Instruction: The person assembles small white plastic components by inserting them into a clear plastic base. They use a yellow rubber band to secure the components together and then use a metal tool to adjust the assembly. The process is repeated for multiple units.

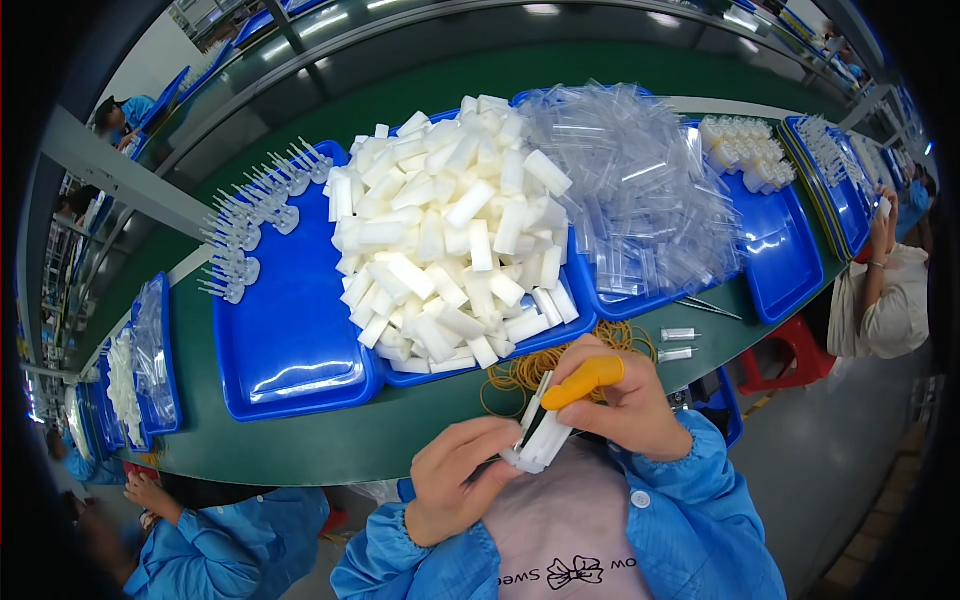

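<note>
Close to my chest, both hands meet on a small clear plastic case with white foam. My left hand is closed, its fingertips pinching the case's lower end. My right hand wears a yellow finger cot on one finger and is closed round a slim tool, silver above and dark at the tip, that looks like tweezers. The tool's tip points down at the case; whether it touches the inside is hidden by my fingers.
Ahead, blue trays carry a heap of white foam blocks and clear plastic cases. White nozzle-like parts line the left tray. Tan rubber bands, metal tweezers and two filled cases lie nearby. Co-workers sit both sides.
</note>
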`<state>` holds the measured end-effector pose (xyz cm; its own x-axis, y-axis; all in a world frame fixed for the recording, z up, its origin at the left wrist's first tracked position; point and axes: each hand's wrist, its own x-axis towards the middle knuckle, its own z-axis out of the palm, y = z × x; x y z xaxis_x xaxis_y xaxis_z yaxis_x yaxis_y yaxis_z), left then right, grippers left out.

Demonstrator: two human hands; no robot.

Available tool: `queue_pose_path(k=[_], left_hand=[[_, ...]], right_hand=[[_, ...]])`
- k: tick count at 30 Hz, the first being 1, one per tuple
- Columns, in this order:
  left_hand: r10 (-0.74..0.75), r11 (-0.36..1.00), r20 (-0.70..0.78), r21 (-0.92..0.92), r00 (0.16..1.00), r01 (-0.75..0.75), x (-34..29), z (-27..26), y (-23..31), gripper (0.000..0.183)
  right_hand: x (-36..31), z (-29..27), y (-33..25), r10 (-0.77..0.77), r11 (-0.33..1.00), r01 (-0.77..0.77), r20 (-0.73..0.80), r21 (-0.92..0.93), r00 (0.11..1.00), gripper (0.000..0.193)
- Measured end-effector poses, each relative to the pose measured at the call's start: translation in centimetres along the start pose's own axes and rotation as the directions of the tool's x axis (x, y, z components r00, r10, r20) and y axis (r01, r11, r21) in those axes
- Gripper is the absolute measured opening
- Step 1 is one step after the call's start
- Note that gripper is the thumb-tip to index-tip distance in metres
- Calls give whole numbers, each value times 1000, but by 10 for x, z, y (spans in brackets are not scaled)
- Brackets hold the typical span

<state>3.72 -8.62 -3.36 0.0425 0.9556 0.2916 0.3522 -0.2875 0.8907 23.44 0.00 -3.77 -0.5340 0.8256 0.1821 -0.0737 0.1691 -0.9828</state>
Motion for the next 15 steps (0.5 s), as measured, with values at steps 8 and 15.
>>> queue_pose_path(k=[8,15], left_hand=[[-255,938,-23,-250,967,241,-13,2,-23,19],[-272,870,-31,-435,962,232,-15,0,-27,21]], right_hand=[[33,-7,17,-94,505,27,-24,-863,995,26],[30,-9,28,-35,475,53,42,-878,999,26]])
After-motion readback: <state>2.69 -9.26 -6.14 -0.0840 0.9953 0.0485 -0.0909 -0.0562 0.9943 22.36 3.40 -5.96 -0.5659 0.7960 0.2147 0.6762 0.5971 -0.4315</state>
